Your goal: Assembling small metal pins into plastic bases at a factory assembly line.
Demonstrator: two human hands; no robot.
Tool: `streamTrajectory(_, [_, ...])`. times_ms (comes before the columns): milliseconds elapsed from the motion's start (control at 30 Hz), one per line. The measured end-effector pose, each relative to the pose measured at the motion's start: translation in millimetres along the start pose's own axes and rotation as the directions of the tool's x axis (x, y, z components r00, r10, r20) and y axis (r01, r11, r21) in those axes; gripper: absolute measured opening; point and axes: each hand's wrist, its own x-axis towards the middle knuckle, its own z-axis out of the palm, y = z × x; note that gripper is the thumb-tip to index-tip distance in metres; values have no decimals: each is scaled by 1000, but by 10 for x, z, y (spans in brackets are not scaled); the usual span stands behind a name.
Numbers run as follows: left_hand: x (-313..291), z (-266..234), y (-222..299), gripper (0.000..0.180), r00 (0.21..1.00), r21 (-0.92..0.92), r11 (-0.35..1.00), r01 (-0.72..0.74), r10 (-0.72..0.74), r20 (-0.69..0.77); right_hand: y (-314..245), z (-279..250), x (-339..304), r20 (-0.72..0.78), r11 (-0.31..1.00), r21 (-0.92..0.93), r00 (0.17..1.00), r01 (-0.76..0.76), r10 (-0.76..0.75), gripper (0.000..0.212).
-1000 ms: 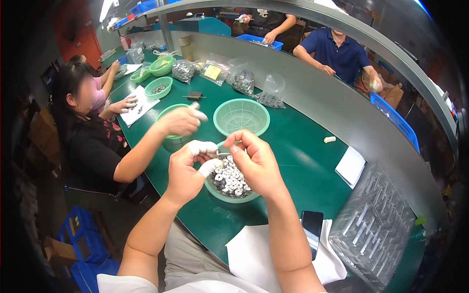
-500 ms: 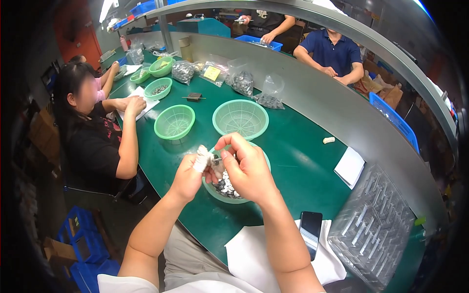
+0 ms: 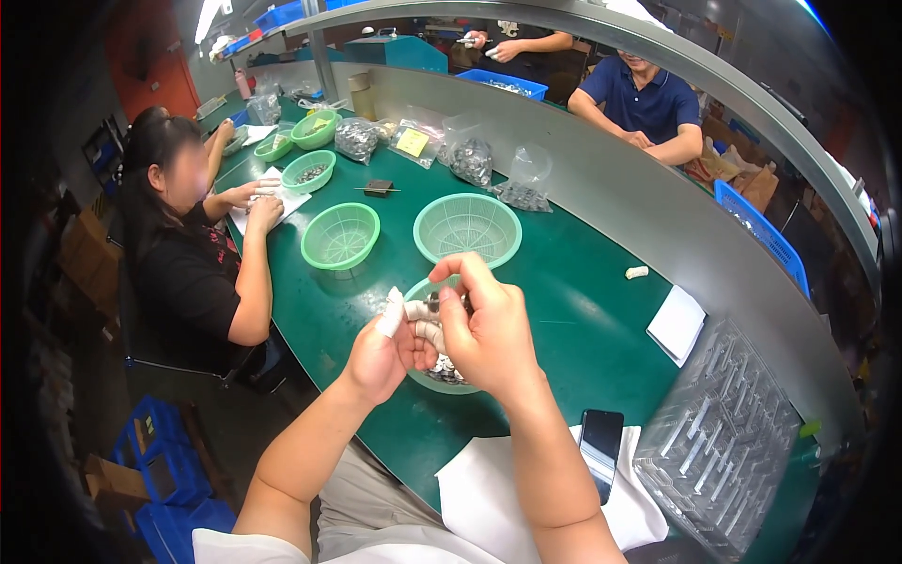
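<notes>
Green worktop [image 3: 578, 367]: lies beneath the fingers and reaches out to both sides.
Left hand [image 3: 381, 359]: fingers wrapped in white; thumb raised and spread from the others, which bend toward the right fingertips; whether they grip anything, I cannot tell.
Right hand [image 3: 490, 331]: thumb and forefinger pinching a small dark part [image 3: 434, 303], just beside the left fingertips.
Parts basket [image 3: 443, 385]: pale green, under the fingers, holding small metal pieces [image 3: 449, 370]; both hands block much of it from sight.
Mesh baskets: a pale one [image 3: 467, 224] just beyond the right fingertips, a brighter one [image 3: 340, 237] beyond and left of the left fingers.
Dark block [image 3: 379, 188]: farther beyond the fingers, to their left, with a thin rod.
Grey partition [image 3: 592, 160]: well beyond the fingers, standing between them and a person in navy [image 3: 648, 113]; bags of parts [image 3: 470, 162] sit along its near side.
Right of the fingers: white roll [image 3: 637, 273], white pad [image 3: 676, 324], then clear trays [image 3: 719, 437].
Phone [image 3: 601, 437]: nearer the body than the fingers, on white cloth [image 3: 479, 484] partly covered by the right forearm.
Co-worker's hands [image 3: 263, 202]: well left of the fingers.
</notes>
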Motion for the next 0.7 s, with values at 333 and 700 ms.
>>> streamTrajectory(333, [68, 94, -37, 59, 976, -174, 961, 216, -205, 79, 1, -42, -25, 129, 953, -294, 984, -77, 119, 16])
streamTrajectory(700, [370, 110, 126, 18, 995, 11, 1000, -17, 16, 97, 177, -151, 30, -91, 966, -121, 972, -227, 217, 17])
